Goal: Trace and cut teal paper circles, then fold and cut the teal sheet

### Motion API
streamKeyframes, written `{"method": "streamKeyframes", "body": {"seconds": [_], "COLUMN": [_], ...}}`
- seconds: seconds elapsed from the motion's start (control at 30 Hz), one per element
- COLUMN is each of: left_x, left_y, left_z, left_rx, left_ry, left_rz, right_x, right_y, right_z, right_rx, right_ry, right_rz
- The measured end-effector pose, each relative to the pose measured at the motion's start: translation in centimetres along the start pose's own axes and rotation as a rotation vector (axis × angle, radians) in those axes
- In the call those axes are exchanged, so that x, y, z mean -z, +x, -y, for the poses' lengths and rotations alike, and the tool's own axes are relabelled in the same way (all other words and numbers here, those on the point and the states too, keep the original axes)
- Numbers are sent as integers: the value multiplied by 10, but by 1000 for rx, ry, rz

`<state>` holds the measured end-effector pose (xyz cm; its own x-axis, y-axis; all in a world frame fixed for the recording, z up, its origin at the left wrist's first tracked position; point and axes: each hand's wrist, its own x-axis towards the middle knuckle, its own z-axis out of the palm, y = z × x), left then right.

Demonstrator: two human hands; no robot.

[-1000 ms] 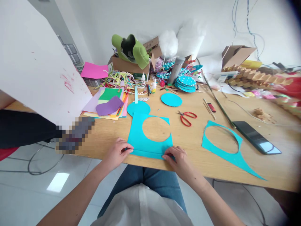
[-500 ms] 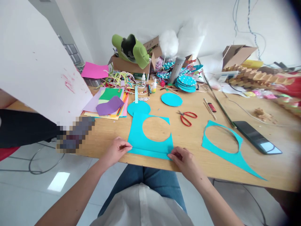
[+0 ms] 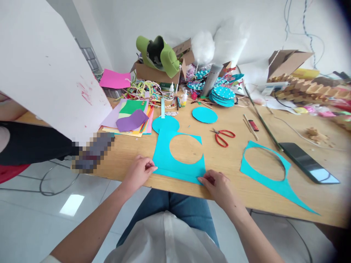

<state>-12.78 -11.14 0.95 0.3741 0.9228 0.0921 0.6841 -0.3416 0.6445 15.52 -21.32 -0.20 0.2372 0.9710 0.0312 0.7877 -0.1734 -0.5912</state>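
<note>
Blue paper lies flat by the near edge of the table, left hand and right hand each pinching a near corner, one round gap already cut (the rest looks uncut), two discs beyond.

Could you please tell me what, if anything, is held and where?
The holed turquoise sheet, by its near corners: left hand at left, right hand at right.
</note>
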Motion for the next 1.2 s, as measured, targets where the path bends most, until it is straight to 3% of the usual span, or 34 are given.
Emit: {"method": "streamKeyframes", "body": {"seconds": [0.37, 0.6, 0.87, 1.2], "left_x": [-3, 8, 4, 4], "left_y": [-1, -1, 1, 3], "left_z": [3, 7, 5, 3], "left_rx": [18, 90, 84, 59], "left_ry": [-40, -212, -155, -92], "left_rz": [-17, 84, 47, 51], "right_x": [-2, 0, 6, -5], "right_y": [-3, -5, -17, -19], "right_z": [-3, 2, -3, 0], "right_rx": [5, -20, 0, 35], "right_ry": [4, 15, 45, -77], "right_rz": [-39, -28, -28, -120]}}
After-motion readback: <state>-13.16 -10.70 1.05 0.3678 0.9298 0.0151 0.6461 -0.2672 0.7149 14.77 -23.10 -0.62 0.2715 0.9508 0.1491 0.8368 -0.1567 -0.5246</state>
